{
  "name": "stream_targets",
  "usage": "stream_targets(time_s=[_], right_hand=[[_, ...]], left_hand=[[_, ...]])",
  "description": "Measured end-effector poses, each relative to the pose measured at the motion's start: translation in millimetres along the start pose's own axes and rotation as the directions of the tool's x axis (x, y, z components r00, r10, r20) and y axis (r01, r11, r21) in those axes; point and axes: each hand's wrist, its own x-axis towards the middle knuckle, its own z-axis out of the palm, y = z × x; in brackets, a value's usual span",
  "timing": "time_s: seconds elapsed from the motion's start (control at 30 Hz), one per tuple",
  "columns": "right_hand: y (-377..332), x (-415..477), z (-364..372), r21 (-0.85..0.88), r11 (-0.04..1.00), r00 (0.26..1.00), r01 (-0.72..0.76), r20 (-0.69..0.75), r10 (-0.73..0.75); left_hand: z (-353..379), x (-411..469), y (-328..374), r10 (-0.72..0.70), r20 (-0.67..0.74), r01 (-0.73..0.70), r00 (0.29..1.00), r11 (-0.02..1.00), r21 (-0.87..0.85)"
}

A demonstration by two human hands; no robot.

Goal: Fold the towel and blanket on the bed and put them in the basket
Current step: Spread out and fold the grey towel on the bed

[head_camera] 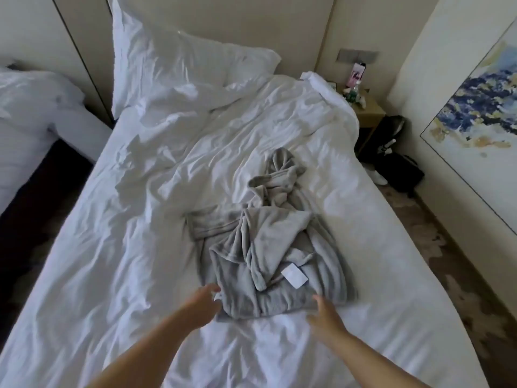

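Note:
A grey fleece blanket (268,247) lies crumpled in a heap on the white bed (112,247), with a white label (294,275) showing on its near part. My left hand (201,303) reaches to the heap's near left edge, fingers relaxed and spread, just touching or almost touching the cloth. My right hand (326,315) hovers at the near right edge, fingers loosely extended, holding nothing. I can make out neither a separate towel nor a basket.
White pillows (173,60) lean on the headboard. A second bed (30,113) stands at the left across a dark gap. At the right are a bedside table (366,110) with small items, a dark bag (397,169) on the floor and a framed painting (475,102).

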Motion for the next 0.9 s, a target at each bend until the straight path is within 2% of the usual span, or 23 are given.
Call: stream_targets(time_s=[0.07, 0.13, 0.2, 0.27, 0.4, 0.47, 0.53, 0.6, 0.63, 0.73, 0.8, 0.87, 0.9], right_hand=[[-3.5, 37.3, -14.9, -0.075, 0.997, 0.996, 0.007, -0.085, -0.014], [-10.6, 70.6, -35.2, -0.243, 0.970, 0.991, -0.014, -0.132, -0.019], [-12.9, 101.8, -41.5, -0.436, 0.899, 0.988, 0.044, -0.114, -0.103], [-14.3, 130.4, -42.0, -0.517, 0.850, 0.987, 0.101, -0.057, -0.152], [-29.5, 169.4, -30.7, -0.363, 0.931, 0.999, 0.037, -0.010, -0.044], [-40.6, 172.7, -17.0, -0.409, 0.910, 0.998, 0.066, 0.020, -0.063], [-50.3, 170.4, -6.8, -0.397, 0.914, 0.996, 0.086, 0.069, -0.064], [-55.2, 157.6, 0.6, -0.298, 0.944, 0.981, 0.145, 0.165, -0.099], [-56.1, 147.7, 3.8, -0.216, 0.959, 0.963, 0.183, 0.236, -0.131], [-51.0, 117.9, 19.8, 0.019, 0.971, 0.845, 0.238, 0.488, -0.217], [-38.6, 105.5, 33.4, 0.034, 0.974, 0.798, 0.222, 0.568, -0.201], [-22.2, 100.9, 44.2, -0.038, 0.985, 0.818, 0.171, 0.562, -0.120], [-15.9, 101.0, 47.1, -0.093, 0.985, 0.838, 0.143, 0.541, -0.071]], left_hand=[[13.5, 15.0, 2.0, -0.047, 0.033, 0.050, 0.998, 0.994, -0.097], [23.9, 16.5, 4.3, -0.094, 0.105, 0.116, 0.990, 0.965, -0.234], [36.8, 18.9, -3.7, -0.148, 0.156, 0.195, 0.977, 0.912, -0.361], [40.8, 23.6, -11.2, -0.214, 0.174, 0.271, 0.961, 0.848, -0.456], [43.1, 44.4, -21.4, -0.320, 0.240, 0.399, 0.917, 0.681, -0.614], [46.0, 58.4, -19.4, -0.348, 0.259, 0.428, 0.901, 0.617, -0.660], [50.4, 75.5, -7.9, -0.359, 0.303, 0.458, 0.883, 0.512, -0.727], [54.9, 88.8, 13.0, -0.325, 0.347, 0.462, 0.880, 0.411, -0.785], [57.2, 95.0, 23.3, -0.315, 0.357, 0.464, 0.879, 0.399, -0.791], [64.0, 109.1, 44.9, -0.273, 0.376, 0.463, 0.885, 0.440, -0.770], [66.1, 112.7, 48.8, -0.248, 0.379, 0.451, 0.892, 0.563, -0.692], [66.6, 111.8, 43.5, -0.300, 0.289, 0.412, 0.909, 0.744, -0.526], [65.4, 108.9, 39.2, -0.321, 0.226, 0.392, 0.920, 0.788, -0.475]])
